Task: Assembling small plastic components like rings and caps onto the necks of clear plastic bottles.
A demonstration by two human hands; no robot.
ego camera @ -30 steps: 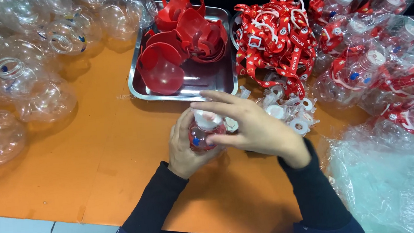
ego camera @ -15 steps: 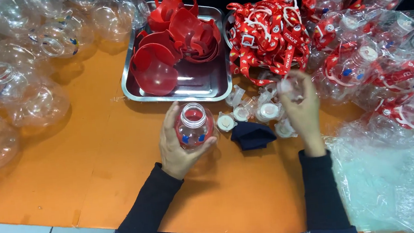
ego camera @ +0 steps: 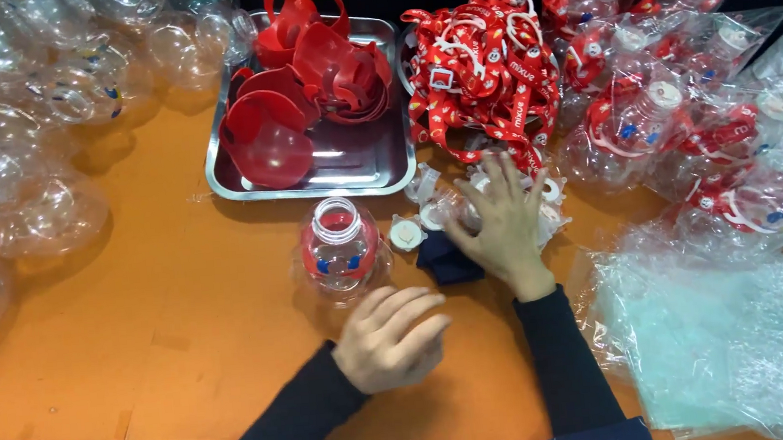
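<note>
The little bottle [ego camera: 339,250] is clear, shiny plastic with a red plastic piece inside it. The round bottles [ego camera: 23,158] piled at the side are the same clear, glossy plastic. The tray [ego camera: 313,182] is smooth, shiny metal, like a mirror. The cups [ego camera: 309,86] in it are glossy red plastic. The straps [ego camera: 482,70] look like red woven cloth, soft and not shiny. The caps [ego camera: 405,234] are smooth white plastic. The small rag [ego camera: 440,261] is dark, dull cloth. The bags [ego camera: 732,332] are thin, crinkly, see-through plastic that shines. The table [ego camera: 138,346] is orange, smooth and matt, with small scuffs. The sleeves [ego camera: 555,357] are dark, matt cloth.
</note>
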